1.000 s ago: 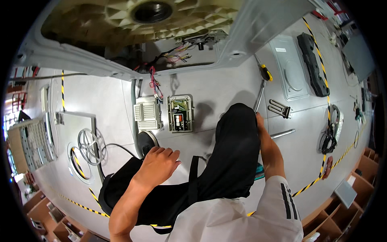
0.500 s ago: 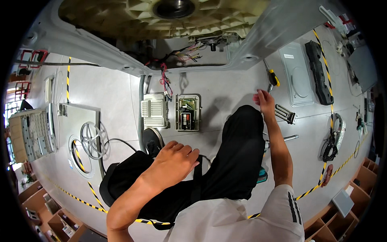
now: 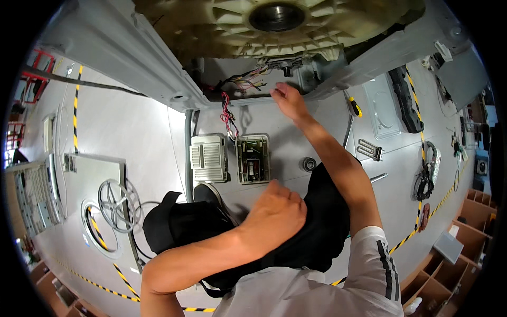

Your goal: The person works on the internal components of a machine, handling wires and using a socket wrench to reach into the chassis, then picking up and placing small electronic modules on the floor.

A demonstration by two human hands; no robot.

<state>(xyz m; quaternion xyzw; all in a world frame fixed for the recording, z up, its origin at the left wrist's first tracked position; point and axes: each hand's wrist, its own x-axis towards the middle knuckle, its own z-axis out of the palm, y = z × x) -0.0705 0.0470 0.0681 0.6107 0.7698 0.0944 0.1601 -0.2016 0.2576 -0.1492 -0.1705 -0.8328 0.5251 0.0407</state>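
Observation:
My right hand reaches up to the lower edge of the washing machine's grey frame. Its fingers are stretched out, and nothing shows in them. Loose coloured wires hang in the opening to the left of its fingertips. Over my bent leg, my left hand is closed with the knuckles up; the inside of the fist is hidden. Ahead of it on the floor lies an opened control box with a circuit board, beside its ribbed pale cover. Pink and dark wires trail down to them.
Above looms the pale ribbed tub. A round metal bearing, a yellow-black screwdriver, a heating element and a dark long block lie to the right. At left are a door panel and a spoked metal part.
My right hand has moved left and forward from near the screwdriver to the frame's edge. My left hand has shifted right. The view has moved, and the bearing now shows.

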